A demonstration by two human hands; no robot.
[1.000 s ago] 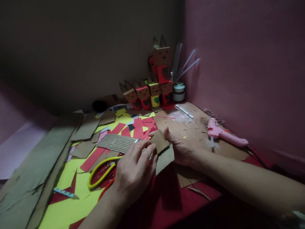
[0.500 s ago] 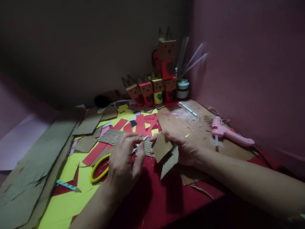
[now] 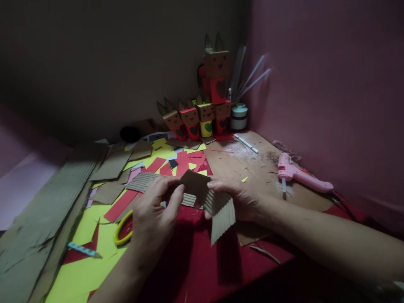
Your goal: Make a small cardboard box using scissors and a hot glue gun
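My right hand (image 3: 244, 197) grips a piece of corrugated cardboard (image 3: 222, 216) with its ribbed side showing, bent downward at the bottom. Joined to it or lying against it is a smooth brown cardboard square (image 3: 195, 185); I cannot tell which. At the square's left corner, my left hand (image 3: 156, 210) pinches with thumb and forefinger. Partly hidden behind that hand, the yellow handle (image 3: 122, 229) of scissors shows on the table. A ribbed cardboard strip (image 3: 141, 182) lies flat behind both hands.
A pink glue gun (image 3: 292, 174) with a cord lies at right, near a white marker (image 3: 246, 143). Box-headed paper figures (image 3: 191, 120) stand at the back beside a lidded jar (image 3: 239, 117). Coloured paper scraps (image 3: 186, 162), a pencil (image 3: 84, 250) and large cardboard (image 3: 59, 210) cover the left.
The cardboard piece has turned in my right hand, so its ribbed side faces me. My left thumb and forefinger have come to the square's edge. The view has shifted slightly.
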